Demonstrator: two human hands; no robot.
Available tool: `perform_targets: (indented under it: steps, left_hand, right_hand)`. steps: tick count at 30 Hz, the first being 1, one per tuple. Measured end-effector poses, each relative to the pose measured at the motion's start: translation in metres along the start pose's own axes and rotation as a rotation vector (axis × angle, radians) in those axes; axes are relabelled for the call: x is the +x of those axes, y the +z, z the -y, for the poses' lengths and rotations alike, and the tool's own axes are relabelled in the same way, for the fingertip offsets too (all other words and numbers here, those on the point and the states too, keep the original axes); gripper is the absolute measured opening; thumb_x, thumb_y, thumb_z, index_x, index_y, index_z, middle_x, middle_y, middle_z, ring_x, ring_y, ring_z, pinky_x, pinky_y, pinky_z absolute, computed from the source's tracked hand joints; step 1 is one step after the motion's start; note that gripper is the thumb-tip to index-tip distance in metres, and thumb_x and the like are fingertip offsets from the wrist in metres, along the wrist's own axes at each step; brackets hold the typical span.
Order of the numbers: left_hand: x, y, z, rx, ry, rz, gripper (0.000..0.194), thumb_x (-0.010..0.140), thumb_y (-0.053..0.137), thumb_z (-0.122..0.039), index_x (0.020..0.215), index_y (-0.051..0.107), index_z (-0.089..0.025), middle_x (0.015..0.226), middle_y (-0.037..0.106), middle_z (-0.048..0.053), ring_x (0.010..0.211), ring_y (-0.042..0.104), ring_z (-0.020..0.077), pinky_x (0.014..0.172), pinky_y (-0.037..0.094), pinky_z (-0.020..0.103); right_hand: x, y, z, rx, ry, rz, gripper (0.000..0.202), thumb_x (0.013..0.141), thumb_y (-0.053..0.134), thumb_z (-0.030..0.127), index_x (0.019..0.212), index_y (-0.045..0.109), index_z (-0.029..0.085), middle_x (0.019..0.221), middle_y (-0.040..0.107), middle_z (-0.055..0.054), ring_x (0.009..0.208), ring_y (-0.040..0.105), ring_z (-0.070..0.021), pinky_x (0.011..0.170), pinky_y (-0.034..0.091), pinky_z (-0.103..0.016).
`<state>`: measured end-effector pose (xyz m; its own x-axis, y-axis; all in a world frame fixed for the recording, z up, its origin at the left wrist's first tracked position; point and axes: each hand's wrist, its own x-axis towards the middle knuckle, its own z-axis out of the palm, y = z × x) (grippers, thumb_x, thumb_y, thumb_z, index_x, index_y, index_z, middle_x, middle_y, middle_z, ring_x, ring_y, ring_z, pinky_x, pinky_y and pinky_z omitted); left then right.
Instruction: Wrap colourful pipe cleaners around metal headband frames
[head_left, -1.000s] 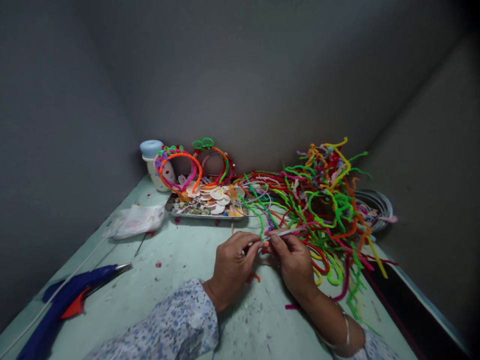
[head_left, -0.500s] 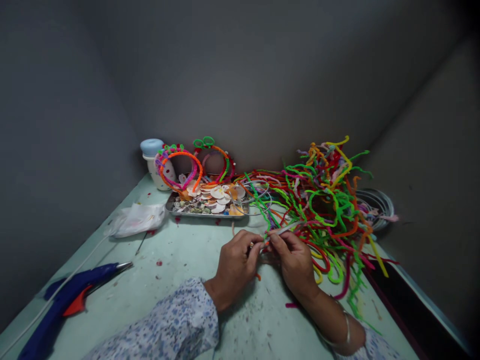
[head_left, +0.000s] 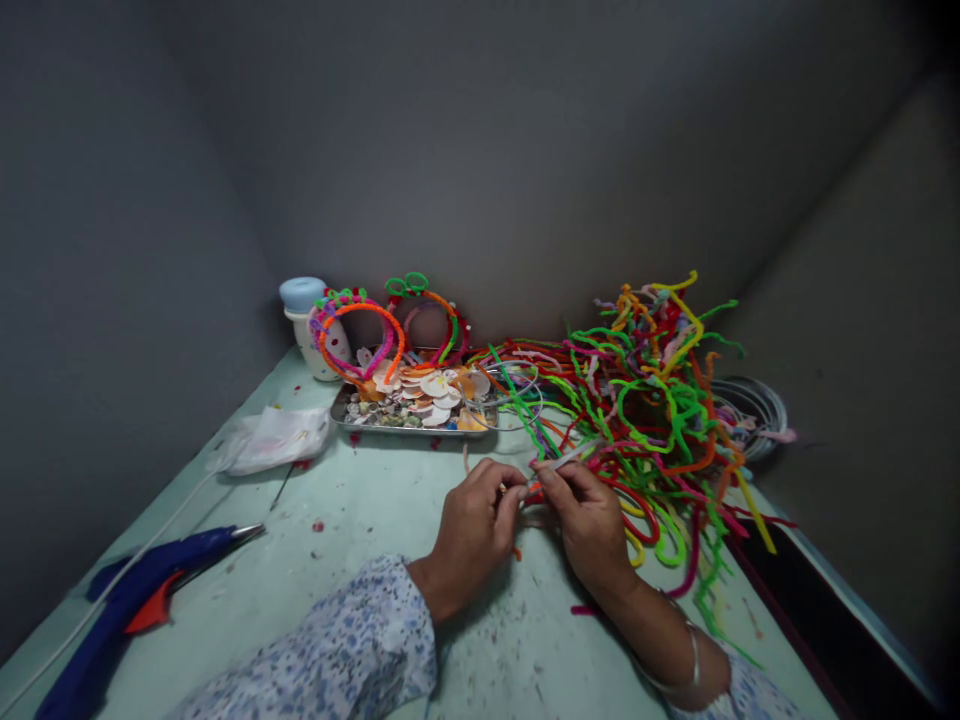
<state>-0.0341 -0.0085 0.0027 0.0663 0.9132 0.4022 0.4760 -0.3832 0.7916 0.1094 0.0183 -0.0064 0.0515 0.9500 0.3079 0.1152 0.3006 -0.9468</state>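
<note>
My left hand (head_left: 474, 520) is closed in a pinch at the middle of the table. A pipe cleaner is held in it, an orange tip (head_left: 517, 553) showing below the fingers. Almost touching it, my right hand (head_left: 589, 520) pinches a thin pale grey strip (head_left: 574, 456) that sticks out past the fingers to the upper right. A bit of orange-red fuzz shows between the two sets of fingertips. The fingers cover most of what they hold. Just beyond the right hand lies a big tangled heap of coloured pipe cleaners (head_left: 600, 400).
A metal tray (head_left: 412, 432) of shells stands at the back, with fuzzy headbands (head_left: 401, 335) on it. Left of it are a blue-lidded jar (head_left: 302, 295) and a plastic bag (head_left: 277, 440). A blue glue gun (head_left: 142, 585) with a cord lies front left. Coiled wire (head_left: 772, 410) sits far right.
My fingertips have shifted only slightly. The green bit between them earlier is less visible, and the pale strip's angle has changed a little.
</note>
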Motion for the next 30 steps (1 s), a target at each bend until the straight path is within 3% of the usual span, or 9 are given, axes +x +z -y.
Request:
perform_targets:
  steps: [12,30]
  left_hand:
    - [0.0018,0.0022,0.0021,-0.125,-0.122,-0.016,0.011,0.088,0.055,-0.020,0.089,0.066,-0.017,0.084,0.066,0.003,0.077,0.061,0.0155,0.069,0.046,0.026]
    - [0.0027,-0.0009,0.0003,-0.199,-0.118,0.011,0.014,0.089,0.053,-0.019,0.086,0.067,-0.018,0.084,0.064,0.003,0.080,0.060,0.0155,0.073,0.046,0.026]
  right_hand:
    - [0.0006,-0.0002,-0.0018,-0.021,-0.010,0.009,0.025,0.082,0.066,0.040,0.067,0.067,0.020,0.070,0.067,-0.002,0.068,0.059,-0.0181,0.068,0.046,-0.029]
    - [-0.0002,0.0005,-0.0001,-0.045,-0.036,0.009,0.024,0.082,0.066,0.037,0.064,0.067,0.020,0.064,0.063,0.000,0.064,0.057,-0.0174,0.066,0.046,-0.029]
